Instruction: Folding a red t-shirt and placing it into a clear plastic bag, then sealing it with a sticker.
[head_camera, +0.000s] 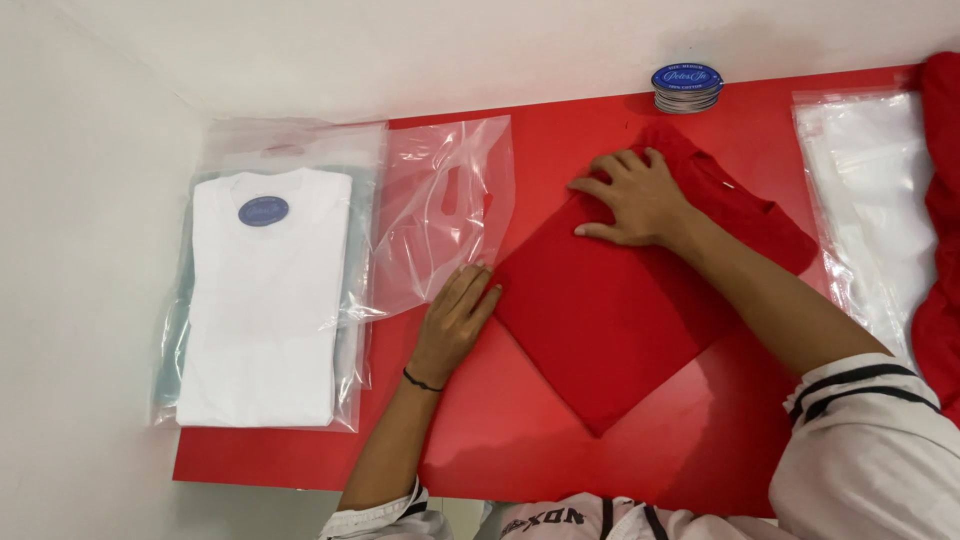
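Red counter (480, 440), glossy and flat, pushed against a plain white wall on the far and left sides.

Left hand (455, 320): forearm comes up from the near edge, palm down, fingers straight and pressed together, no grip on anything. Fingertips lie on the left corner of the red shirt (610, 310), flat on the cloth. Thin black band on the wrist.

Right hand (635, 195): arm reaches diagonally from the lower right, white sleeve with dark stripes at the shoulder. Palm down, fingers spread, pressing the far part of the shirt. Nothing pinched.

Shirt: folded matte cloth, roughly a square turned like a diamond on the counter, smooth face. It lies under both hands, near point well toward the person. Its collar end bunches just beyond the right hand.

Just left of the left hand's fingertips: clear bag (440, 220), thin crinkled plastic with a cut-out handle, empty as far as I can tell. Further left: white shirt (265, 300), folded rectangular, inside a clear sleeve, with a blue oval sticker (264, 211) at the collar, partly overhanging the counter edge.

Beyond the right hand, at the wall: stack of stickers (686, 87), blue ovals. Right of that hand: pile of clear bags (870, 210), flat. More red cloth (940, 250) at the right frame edge.
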